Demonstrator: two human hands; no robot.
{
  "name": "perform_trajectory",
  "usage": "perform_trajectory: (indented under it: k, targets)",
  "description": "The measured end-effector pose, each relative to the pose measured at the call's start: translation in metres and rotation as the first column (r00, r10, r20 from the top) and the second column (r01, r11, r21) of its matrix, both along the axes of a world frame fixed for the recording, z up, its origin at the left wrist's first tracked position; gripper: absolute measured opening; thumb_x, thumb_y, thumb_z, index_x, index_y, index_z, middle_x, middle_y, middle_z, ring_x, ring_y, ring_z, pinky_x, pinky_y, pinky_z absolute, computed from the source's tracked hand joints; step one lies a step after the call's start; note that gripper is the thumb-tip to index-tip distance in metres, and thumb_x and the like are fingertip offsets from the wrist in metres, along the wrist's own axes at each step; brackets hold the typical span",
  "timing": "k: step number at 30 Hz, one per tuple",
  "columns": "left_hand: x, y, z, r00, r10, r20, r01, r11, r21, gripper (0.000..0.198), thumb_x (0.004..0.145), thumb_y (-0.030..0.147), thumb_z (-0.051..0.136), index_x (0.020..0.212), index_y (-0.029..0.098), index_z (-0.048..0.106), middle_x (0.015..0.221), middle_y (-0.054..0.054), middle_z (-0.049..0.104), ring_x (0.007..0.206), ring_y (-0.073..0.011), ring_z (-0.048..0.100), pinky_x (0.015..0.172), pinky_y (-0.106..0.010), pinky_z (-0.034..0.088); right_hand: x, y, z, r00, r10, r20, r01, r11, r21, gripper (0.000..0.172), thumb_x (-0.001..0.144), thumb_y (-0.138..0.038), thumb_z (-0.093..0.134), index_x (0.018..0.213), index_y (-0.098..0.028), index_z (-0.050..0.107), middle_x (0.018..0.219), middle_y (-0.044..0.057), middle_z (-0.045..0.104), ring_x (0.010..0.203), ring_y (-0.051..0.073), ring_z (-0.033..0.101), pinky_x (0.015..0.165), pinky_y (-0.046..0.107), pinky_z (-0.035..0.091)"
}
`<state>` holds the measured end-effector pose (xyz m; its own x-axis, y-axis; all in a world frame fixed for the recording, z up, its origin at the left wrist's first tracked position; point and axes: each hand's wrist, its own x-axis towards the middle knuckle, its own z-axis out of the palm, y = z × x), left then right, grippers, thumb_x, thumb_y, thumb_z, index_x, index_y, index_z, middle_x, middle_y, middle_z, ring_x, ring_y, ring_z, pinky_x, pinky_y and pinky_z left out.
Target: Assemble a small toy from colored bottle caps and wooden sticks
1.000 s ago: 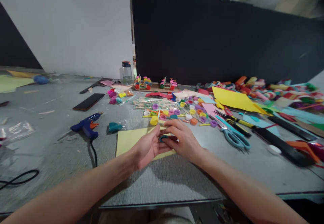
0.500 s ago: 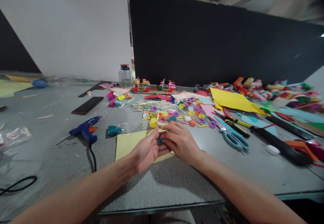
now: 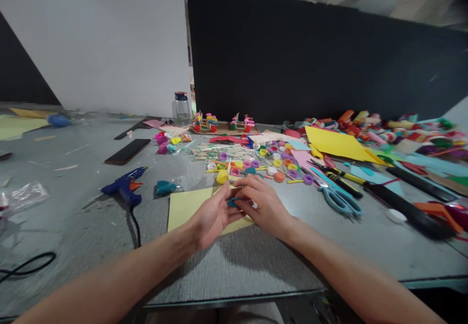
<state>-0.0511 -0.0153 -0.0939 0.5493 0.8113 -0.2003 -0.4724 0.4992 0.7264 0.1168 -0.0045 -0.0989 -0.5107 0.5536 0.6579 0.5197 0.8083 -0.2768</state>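
A small teal-blue piece (image 3: 233, 202), apparently modelling clay, sits between my two hands, partly covered by fingers. My left hand (image 3: 214, 216) is turned palm up, its fingers curled beneath and around the piece. From the right, my right hand (image 3: 265, 207) bends over it with thumb and fingers closed on it. Both hands are just above a pale yellow sheet (image 3: 185, 207) lying on the grey table. Left of that sheet lies a teal clay lump (image 3: 165, 188) in clear wrapping. A yellow lump (image 3: 222, 176) stands just beyond my fingertips.
A blue glue gun (image 3: 126, 186) with its cord and a dark phone (image 3: 127, 151) lie at left. Scissors (image 3: 340, 201), cutters (image 3: 345, 183) and a white cap (image 3: 396, 216) are at right. Coloured rings (image 3: 292, 172), sticks (image 3: 219, 151) and a bottle (image 3: 181, 108) stand farther back.
The teal piece has shifted slightly between my fingers and shows a bit more. Both hands stay in nearly the same place.
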Motion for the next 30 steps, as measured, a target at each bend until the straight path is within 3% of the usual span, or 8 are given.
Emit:
perform_trajectory:
  k: [5,10,17,24,30]
  targets:
    - [0.0014,-0.0017,0.0044,1.0,0.008,0.021,-0.009,1.0,0.003,0.048,0.106,0.04,0.027,0.117,0.009,0.062,0.112,-0.013,0.068,0.093,-0.017,0.065,0.096,-0.034,0.049,-0.0024,-0.0037,0.003,1.0,0.027,-0.004,-0.027,0.998,-0.065,0.007,0.091,-0.016,0.063,0.085,-0.019,0.064,0.11,0.008,0.066,0.1,0.022,0.056,0.087,0.04,0.047]
    - [0.0027,-0.0025,0.0057,0.999,-0.007,0.041,0.009,0.999,-0.031,0.05,0.106,0.041,0.026,0.118,0.008,0.061,0.107,-0.014,0.069,0.09,-0.0176,0.067,0.093,-0.034,0.051,-0.0046,-0.0052,0.0027,0.999,0.031,0.012,-0.03,0.998,-0.064,0.005,0.092,-0.018,0.063,0.087,-0.018,0.064,0.111,0.009,0.066,0.102,0.023,0.056,0.089,0.041,0.046]
    - [0.0035,-0.0039,0.0029,0.998,-0.04,0.04,0.041,0.999,-0.02,0.045,0.105,0.044,0.031,0.126,0.017,0.061,0.112,-0.01,0.068,0.094,-0.0167,0.065,0.096,-0.034,0.048,-0.0068,-0.0035,-0.0035,1.0,0.024,-0.013,-0.025,0.997,-0.077,0.009,0.088,-0.016,0.067,0.081,-0.02,0.062,0.111,0.008,0.067,0.104,0.022,0.059,0.095,0.043,0.046]
    - [0.0017,-0.002,0.0027,0.994,0.048,0.096,-0.041,0.997,-0.073,0.035,0.105,0.033,0.037,0.109,0.015,0.067,0.095,-0.005,0.067,0.076,-0.0109,0.062,0.09,-0.03,0.051,-0.0039,-0.0059,0.0049,1.0,0.02,-0.011,-0.021,0.996,-0.088,0.003,0.092,-0.019,0.063,0.091,-0.02,0.065,0.113,0.008,0.067,0.104,0.023,0.059,0.093,0.043,0.046]
    - [0.0007,0.0,0.003,0.992,0.036,0.121,-0.032,0.999,-0.034,0.04,0.105,0.033,0.034,0.095,0.012,0.066,0.095,-0.008,0.068,0.082,-0.0139,0.065,0.099,-0.035,0.05,0.0001,-0.0043,-0.0006,0.993,-0.078,-0.088,0.064,0.987,-0.148,0.007,0.091,-0.02,0.063,0.085,-0.019,0.065,0.119,0.01,0.064,0.114,0.026,0.057,0.094,0.044,0.047]
